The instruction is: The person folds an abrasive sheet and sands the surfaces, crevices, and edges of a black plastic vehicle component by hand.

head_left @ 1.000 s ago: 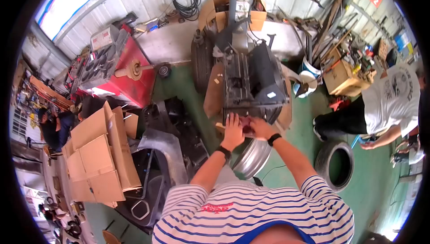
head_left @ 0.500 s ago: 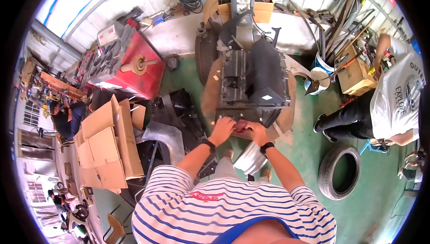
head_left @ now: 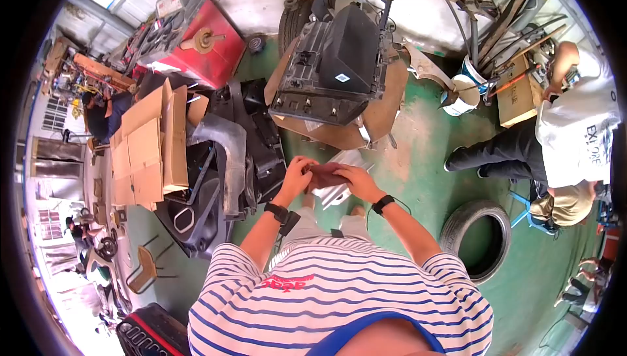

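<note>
Between my two hands is a dark reddish-brown cloth [head_left: 326, 176], stretched fairly flat in front of my body. My left hand [head_left: 298, 176] pinches its left end, and my right hand [head_left: 362, 183] grips the right end with the thumb and fingers. Below and behind the cloth lies a silvery-white ribbed piece [head_left: 347, 160] near my feet, partly hidden by my hands. Beyond my hands, a black plastic car part [head_left: 346, 49] rests on a brown cardboard-like round top [head_left: 382, 111]. Neither hand touches the black part.
Flattened cardboard boxes [head_left: 140, 166] and black car panels [head_left: 258, 140] are piled on the left, with a red machine [head_left: 212, 46] behind. A tyre [head_left: 450, 232] lies on the right floor. A person in a white shirt [head_left: 575, 127] stands near white buckets [head_left: 462, 98].
My hands and the cloth have drawn back from the black part's front edge toward my body. The bunched cloth is now spread wider between them. My view has shifted.
</note>
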